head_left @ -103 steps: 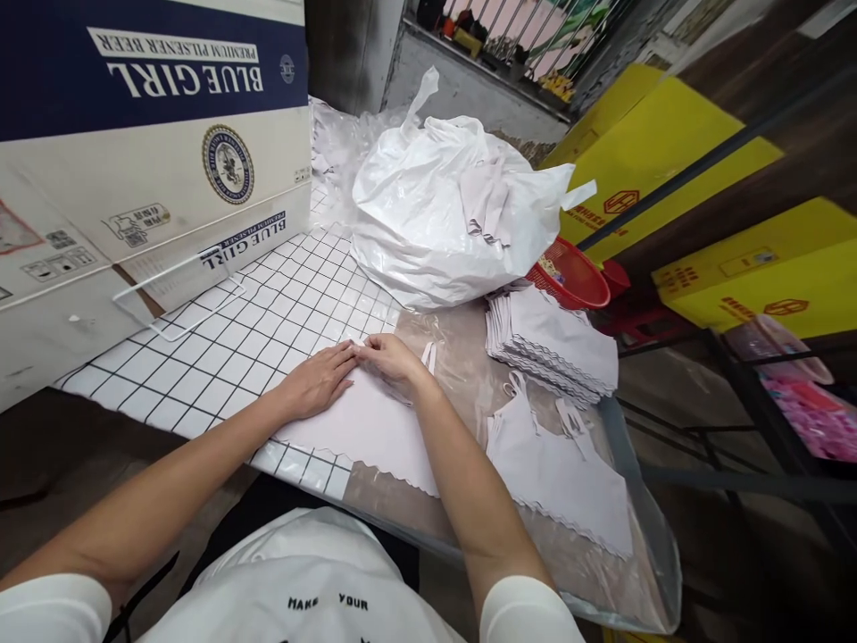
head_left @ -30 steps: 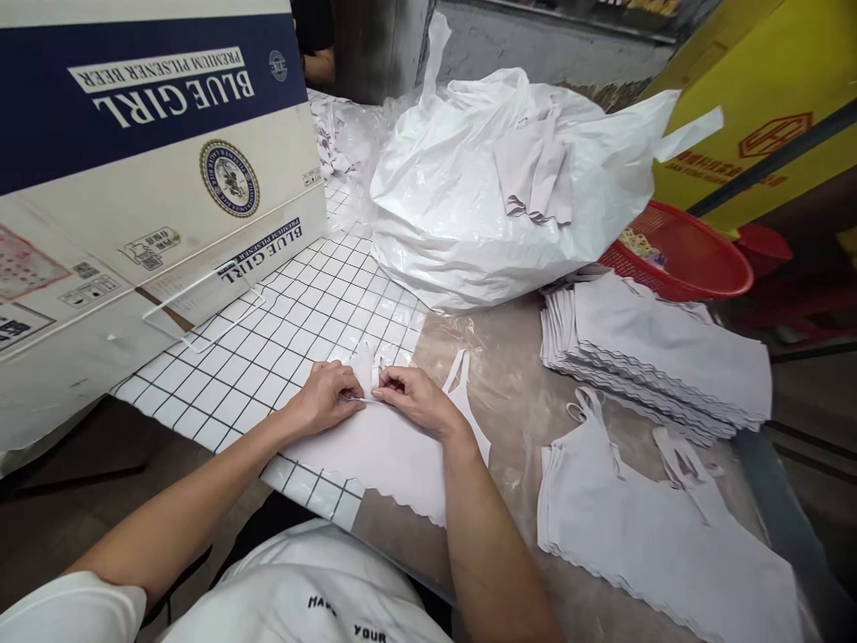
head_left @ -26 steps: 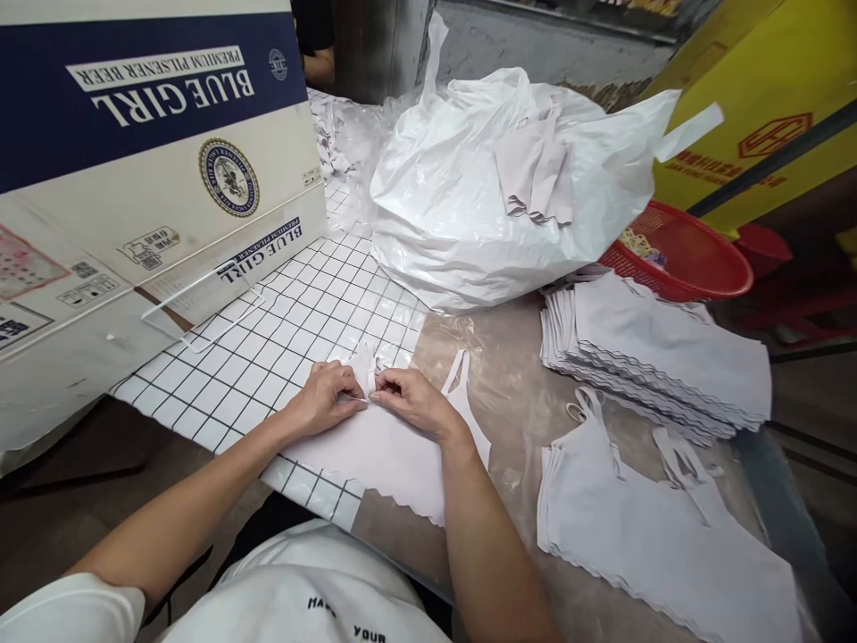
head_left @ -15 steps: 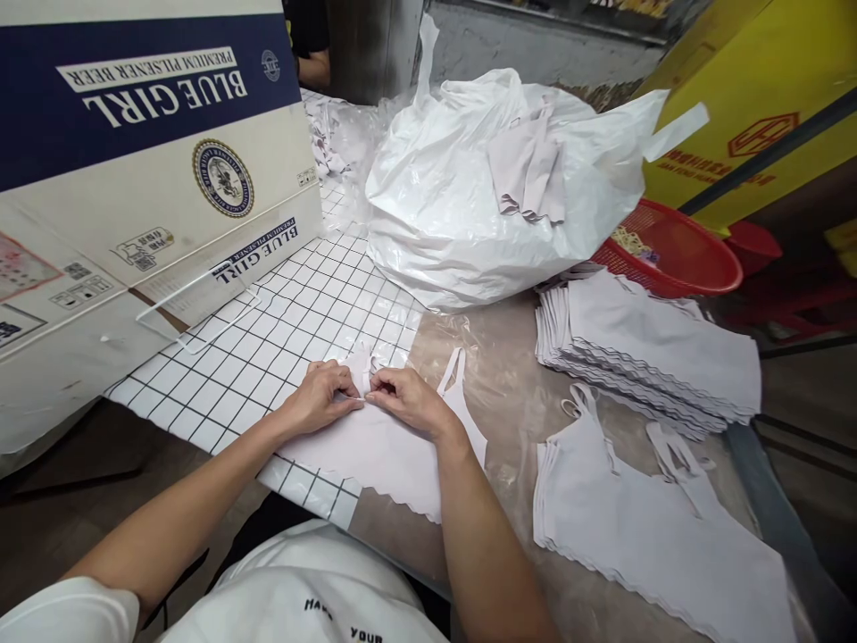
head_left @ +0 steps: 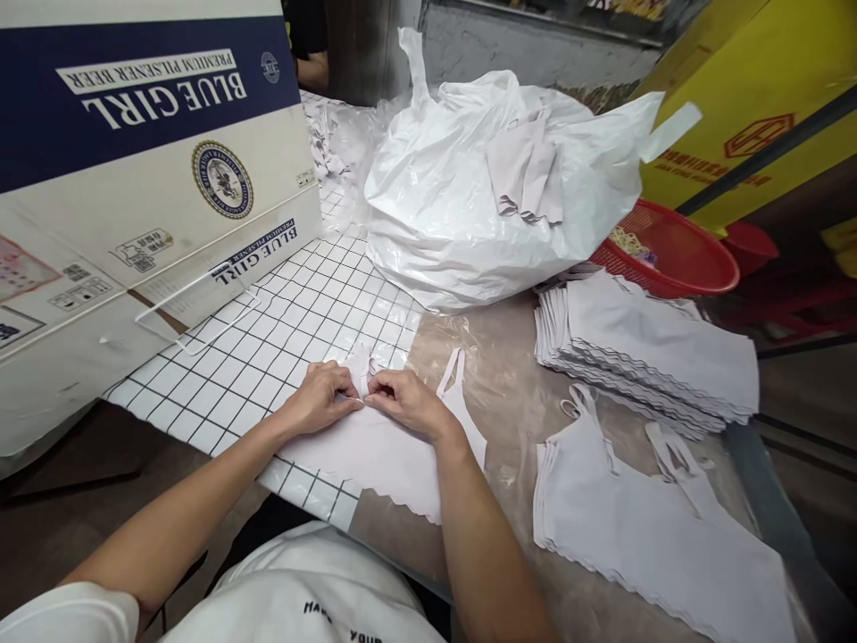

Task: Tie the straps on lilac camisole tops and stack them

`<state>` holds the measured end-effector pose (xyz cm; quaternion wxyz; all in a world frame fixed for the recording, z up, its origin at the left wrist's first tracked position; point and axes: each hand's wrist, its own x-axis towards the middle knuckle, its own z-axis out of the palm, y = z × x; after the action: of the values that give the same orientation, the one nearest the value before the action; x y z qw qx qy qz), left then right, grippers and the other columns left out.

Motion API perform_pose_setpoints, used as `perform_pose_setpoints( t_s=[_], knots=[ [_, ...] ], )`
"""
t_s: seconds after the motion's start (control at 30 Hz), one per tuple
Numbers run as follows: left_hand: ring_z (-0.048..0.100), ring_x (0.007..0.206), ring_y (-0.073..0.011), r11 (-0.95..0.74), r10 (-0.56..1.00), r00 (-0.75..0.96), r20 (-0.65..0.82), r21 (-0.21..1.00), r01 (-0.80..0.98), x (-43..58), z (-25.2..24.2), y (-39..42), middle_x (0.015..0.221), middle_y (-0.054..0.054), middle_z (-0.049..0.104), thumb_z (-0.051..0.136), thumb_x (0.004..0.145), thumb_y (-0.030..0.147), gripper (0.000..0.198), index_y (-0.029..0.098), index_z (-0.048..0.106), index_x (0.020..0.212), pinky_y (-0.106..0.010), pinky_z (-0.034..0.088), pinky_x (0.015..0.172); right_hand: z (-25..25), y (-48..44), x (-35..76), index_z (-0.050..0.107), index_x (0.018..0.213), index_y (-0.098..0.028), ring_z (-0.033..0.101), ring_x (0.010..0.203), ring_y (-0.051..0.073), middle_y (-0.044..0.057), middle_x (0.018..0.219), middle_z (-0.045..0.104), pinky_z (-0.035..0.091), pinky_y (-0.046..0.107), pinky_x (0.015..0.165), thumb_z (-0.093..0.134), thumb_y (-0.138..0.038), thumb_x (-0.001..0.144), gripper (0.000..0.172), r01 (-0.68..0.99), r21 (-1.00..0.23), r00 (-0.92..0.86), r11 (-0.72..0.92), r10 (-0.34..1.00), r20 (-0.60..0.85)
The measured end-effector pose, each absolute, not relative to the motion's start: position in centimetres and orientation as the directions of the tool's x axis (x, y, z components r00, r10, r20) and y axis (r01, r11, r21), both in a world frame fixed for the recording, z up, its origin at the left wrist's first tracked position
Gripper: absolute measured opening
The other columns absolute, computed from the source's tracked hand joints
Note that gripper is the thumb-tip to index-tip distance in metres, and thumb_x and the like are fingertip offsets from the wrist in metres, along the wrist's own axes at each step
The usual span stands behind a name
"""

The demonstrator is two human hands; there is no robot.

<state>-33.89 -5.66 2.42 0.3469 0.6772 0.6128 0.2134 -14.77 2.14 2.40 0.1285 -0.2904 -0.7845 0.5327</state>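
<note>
A pale lilac camisole top with a scalloped hem lies flat at the table's near edge. My left hand and my right hand meet at its upper edge, fingers pinched on a bunched strap between them. The other strap lies loose to the right of my right wrist. Both hands rest on the fabric.
Left stands a big Blue Girl beer carton. A white plastic bag with more tops fills the back. A folded stack and a flat pile of tops lie right, beside a red basket. A person's arm shows beyond the carton.
Since 3.4 s ago my hands went from lying flat on the top to pinching its strap. Over the last second only the fingers shifted slightly.
</note>
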Motion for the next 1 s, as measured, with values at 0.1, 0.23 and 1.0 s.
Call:
perform_pose_setpoints(
  t_s=[0.1,0.23,1.0],
  knots=[
    [0.054,0.084,-0.0220,-0.004,0.978,0.154,-0.142,0.726,0.688,-33.8,2.5,-5.6,0.077,-0.002,0.066,0.061,0.082,0.035,0.020,0.021,0.063,0.069,-0.045,0.035,0.094,2.3,2.0,-14.9,0.058,0.073,-0.018,0.043,0.060,0.010,-0.005,0.064,0.050,0.035,0.024,0.061,0.060,-0.022,0.080,0.009,0.314,-0.910,-0.795,0.273,0.599,-0.094],
    [0.054,0.084,-0.0221,0.004,0.977,0.151,-0.152,0.718,0.696,-33.8,2.5,-5.5,0.076,-0.002,0.066,0.061,0.082,0.034,0.020,0.021,0.062,0.068,-0.045,0.035,0.094,2.2,2.0,-15.1,0.058,0.072,-0.018,0.044,0.060,0.010,-0.004,0.065,0.052,0.036,0.024,0.061,0.059,-0.021,0.080,0.009,0.303,-0.910,-0.789,0.284,0.610,-0.073],
    [0.054,0.084,-0.0223,0.013,0.981,0.129,-0.145,0.712,0.702,-33.7,2.5,-5.5,0.072,-0.001,0.060,0.058,0.082,0.035,0.023,0.020,0.053,0.066,-0.046,0.036,0.095,1.9,1.3,-15.9,0.056,0.073,-0.019,0.043,0.060,0.009,-0.005,0.067,0.052,0.035,0.024,0.059,0.061,-0.022,0.076,0.006,0.147,-0.983,-0.755,0.113,0.654,-0.038]
  ],
)
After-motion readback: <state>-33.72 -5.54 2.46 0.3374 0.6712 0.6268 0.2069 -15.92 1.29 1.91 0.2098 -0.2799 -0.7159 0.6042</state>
